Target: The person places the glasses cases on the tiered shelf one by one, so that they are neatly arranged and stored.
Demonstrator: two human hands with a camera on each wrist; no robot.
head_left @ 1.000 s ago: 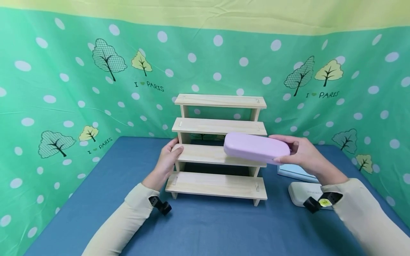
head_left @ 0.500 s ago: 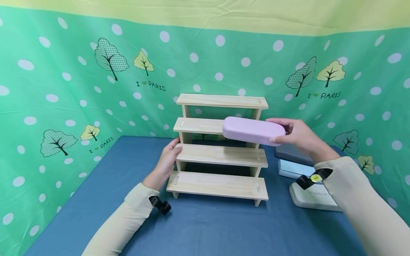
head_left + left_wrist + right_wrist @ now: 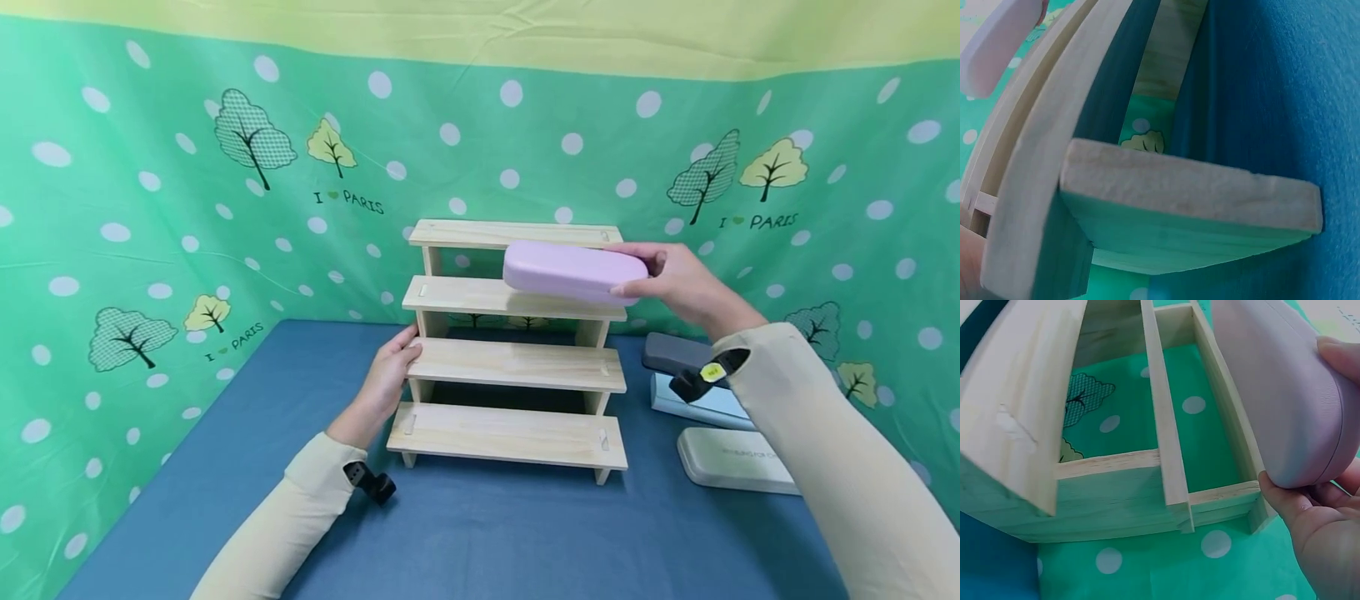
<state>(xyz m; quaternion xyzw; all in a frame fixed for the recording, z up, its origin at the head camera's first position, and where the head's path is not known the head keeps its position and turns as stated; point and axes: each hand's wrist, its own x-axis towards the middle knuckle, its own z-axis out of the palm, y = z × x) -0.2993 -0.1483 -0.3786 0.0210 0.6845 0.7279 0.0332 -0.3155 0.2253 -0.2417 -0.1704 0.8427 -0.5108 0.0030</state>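
My right hand (image 3: 678, 283) grips the right end of a lilac glasses case (image 3: 570, 271), thumb in front and fingers behind. The case hangs level in front of the upper part of a four-step wooden display stand (image 3: 517, 364), covering part of its top and second steps. In the right wrist view, a seam runs round the case (image 3: 1279, 394), which looks apart from the wood. At the stand's left side, my left hand (image 3: 378, 383) holds the end of the second step from the bottom, thumb at the edge and fingers partly hidden behind.
Right of the stand lie a dark grey case (image 3: 671, 354), a light blue case (image 3: 697, 402) and a whitish case (image 3: 738, 461) with lettering. All rest on a blue cloth (image 3: 480, 533). A green dotted curtain (image 3: 480, 158) hangs close behind the stand.
My right hand has raised the lilac glasses case from in front of the lower steps to the upper ones, moving slightly left. The left hand keeps its place on the stand.
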